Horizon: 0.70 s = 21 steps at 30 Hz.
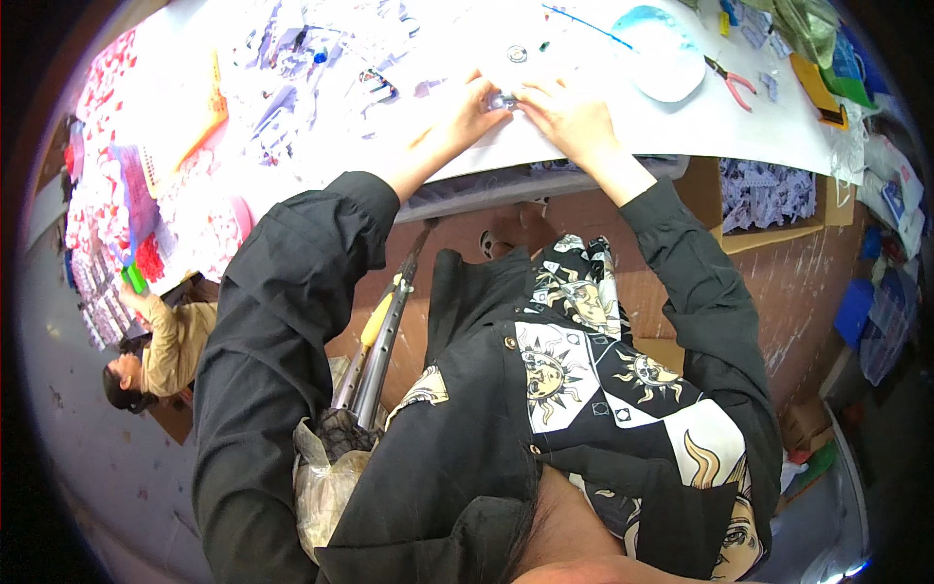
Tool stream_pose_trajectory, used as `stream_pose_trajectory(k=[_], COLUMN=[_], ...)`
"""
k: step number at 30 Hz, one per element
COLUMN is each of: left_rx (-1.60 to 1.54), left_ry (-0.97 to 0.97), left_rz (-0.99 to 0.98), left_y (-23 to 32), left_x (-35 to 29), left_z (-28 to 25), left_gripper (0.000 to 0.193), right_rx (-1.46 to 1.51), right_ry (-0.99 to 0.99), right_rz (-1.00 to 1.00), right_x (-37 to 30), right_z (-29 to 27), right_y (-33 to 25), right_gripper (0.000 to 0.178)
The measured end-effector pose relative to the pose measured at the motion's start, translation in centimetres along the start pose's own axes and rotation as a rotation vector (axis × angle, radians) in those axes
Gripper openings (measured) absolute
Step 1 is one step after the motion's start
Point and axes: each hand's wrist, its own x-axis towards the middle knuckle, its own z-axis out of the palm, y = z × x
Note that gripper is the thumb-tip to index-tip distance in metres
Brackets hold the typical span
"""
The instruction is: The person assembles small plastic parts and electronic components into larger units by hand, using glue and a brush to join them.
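My left hand [475,115] and my right hand [562,115] meet over the near part of the white table [428,146]. Between their pinched fingertips is a small, shiny grey piece [502,101], gripped from both sides; its exact kind is too small to make out. Just beyond my hands lies a small ring-shaped item [517,54], with a tiny dark green bit [545,46] to its right. Farther right stands a white bowl [665,68] with a light blue rim, and a thin blue stick [588,27] points toward it.
Pliers with pink handles [736,88] lie right of the bowl. Heaps of white-and-purple pieces [302,78] and red-and-white pieces [107,88] cover the left side. Under the table's right edge sits a cardboard box [825,206] of similar pieces. Another person [175,341] works at the far left.
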Motion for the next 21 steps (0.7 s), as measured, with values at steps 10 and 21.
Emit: stream_pose_trajectory(k=[10, 21], left_rx=[0.173, -1.222], left_ry=[0.048, 0.136], left_rz=[-0.057, -0.922], left_y=[4.8, 5.9], left_x=[2.4, 11.9], left_z=[-3.0, 5.7], left_gripper=[0.039, 0.056], right_rx=[0.067, 0.5], right_ry=[-0.033, 0.114], right_rz=[0.117, 0.458], right_x=[0.0, -7.2], right_z=[-0.7, -2.9], right_y=[-1.4, -7.2], right_gripper=[0.035, 0.021])
